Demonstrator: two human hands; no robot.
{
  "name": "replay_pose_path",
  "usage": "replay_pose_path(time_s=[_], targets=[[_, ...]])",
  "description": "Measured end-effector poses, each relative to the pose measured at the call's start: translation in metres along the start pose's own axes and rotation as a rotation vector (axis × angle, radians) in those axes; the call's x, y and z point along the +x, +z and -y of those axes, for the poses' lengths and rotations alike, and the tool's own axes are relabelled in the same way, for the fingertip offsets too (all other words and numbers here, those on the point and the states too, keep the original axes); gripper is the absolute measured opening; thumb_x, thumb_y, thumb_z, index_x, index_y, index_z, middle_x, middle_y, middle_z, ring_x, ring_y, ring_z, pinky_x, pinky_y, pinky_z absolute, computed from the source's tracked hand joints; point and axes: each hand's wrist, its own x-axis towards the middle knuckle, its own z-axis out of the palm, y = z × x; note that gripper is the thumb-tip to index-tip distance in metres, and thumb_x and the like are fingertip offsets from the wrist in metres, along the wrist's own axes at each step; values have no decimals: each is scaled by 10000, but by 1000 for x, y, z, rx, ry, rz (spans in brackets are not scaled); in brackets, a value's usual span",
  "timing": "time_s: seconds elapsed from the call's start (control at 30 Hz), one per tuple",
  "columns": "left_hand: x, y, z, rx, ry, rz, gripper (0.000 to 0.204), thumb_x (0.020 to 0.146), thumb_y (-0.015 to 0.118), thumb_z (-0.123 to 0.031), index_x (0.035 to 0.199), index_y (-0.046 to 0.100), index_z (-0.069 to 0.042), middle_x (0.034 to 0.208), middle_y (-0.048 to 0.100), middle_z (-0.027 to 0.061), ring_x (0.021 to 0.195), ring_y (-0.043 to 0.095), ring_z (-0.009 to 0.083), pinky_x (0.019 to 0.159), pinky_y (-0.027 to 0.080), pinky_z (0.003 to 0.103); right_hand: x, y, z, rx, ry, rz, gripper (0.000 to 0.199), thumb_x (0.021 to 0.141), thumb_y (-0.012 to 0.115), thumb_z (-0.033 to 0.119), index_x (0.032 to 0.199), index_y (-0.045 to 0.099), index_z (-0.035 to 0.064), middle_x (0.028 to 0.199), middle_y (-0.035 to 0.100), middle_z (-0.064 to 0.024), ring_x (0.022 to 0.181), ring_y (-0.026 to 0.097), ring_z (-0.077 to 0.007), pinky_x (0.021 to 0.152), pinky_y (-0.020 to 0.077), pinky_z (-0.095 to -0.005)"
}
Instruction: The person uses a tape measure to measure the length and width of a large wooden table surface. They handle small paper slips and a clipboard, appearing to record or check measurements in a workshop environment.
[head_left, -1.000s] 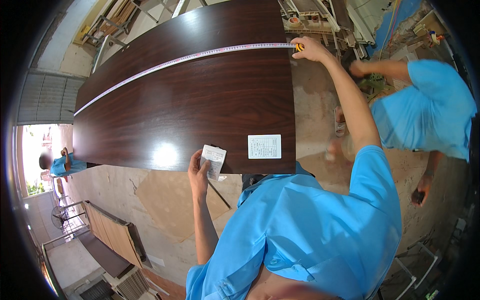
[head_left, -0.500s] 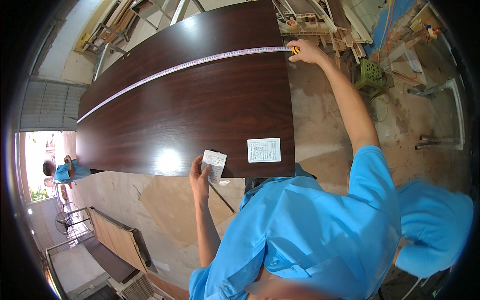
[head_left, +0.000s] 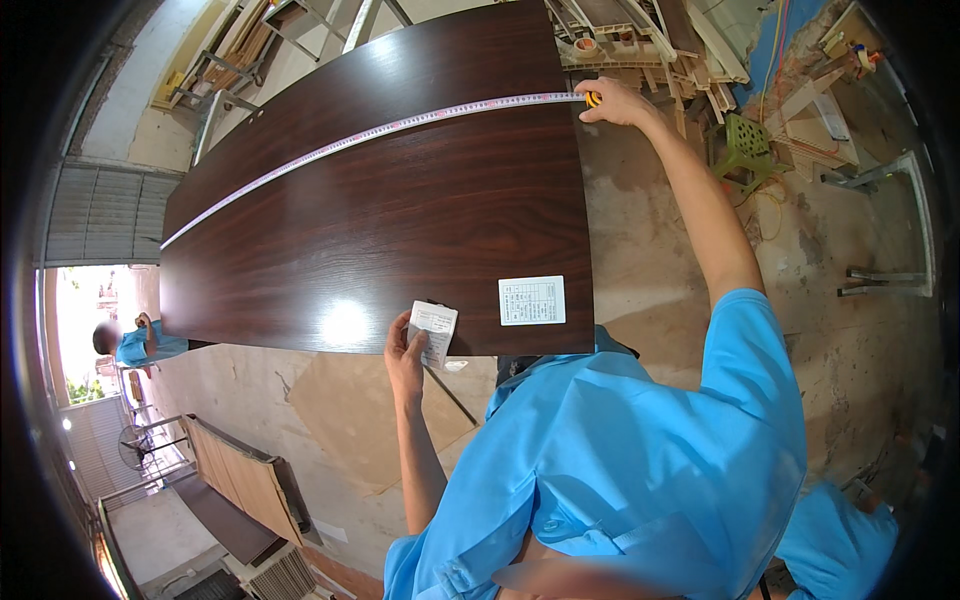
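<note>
A long dark-brown wood-grain panel [head_left: 420,220] stretches away to the left. Along it runs the white blade of a tape measure [head_left: 400,126], drawn out from the panel's right edge to its far left end. My right hand [head_left: 618,104] is closed around the yellow-and-black tape case [head_left: 593,99] at that right edge. In my left hand [head_left: 403,357] is a small stack of paper slips [head_left: 433,332], pinched under the thumb at the panel's near edge. A white printed label [head_left: 532,300] lies flat on the panel's near right corner.
One person in blue [head_left: 150,343] stands by the panel's far left end; another blue-clothed person [head_left: 838,540] is at the lower right. Wood offcuts [head_left: 690,60] pile up beyond the right edge, beside a green plastic stool [head_left: 748,150]. A fan [head_left: 133,447] stands at lower left.
The person at the lower right has moved down toward the picture's rim. The view has shifted slightly; both my hands keep their holds, and the tape stays stretched.
</note>
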Motion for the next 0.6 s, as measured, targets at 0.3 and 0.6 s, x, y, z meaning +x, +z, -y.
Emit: replay_pose_path(time_s=[0.3,0.6], targets=[[0,0,1,9,6,1,453,954,631,-15,1398,564,44,1247,695,137,1145,649,184,1011,489,321,-1,-3,2,12,10,16,608,797,851,367,1347,658,194,1200,648,-134,1188,616,-341,1006,489,-444],[-1,1,-3,41,7,-13,449,952,635,-21,1392,571,40,1217,703,132,1121,655,177,991,496,319,1,-4,2,16,-40,24,603,799,853,355,1345,658,189,1185,647,-138,1165,619,-337,996,491,-439]])
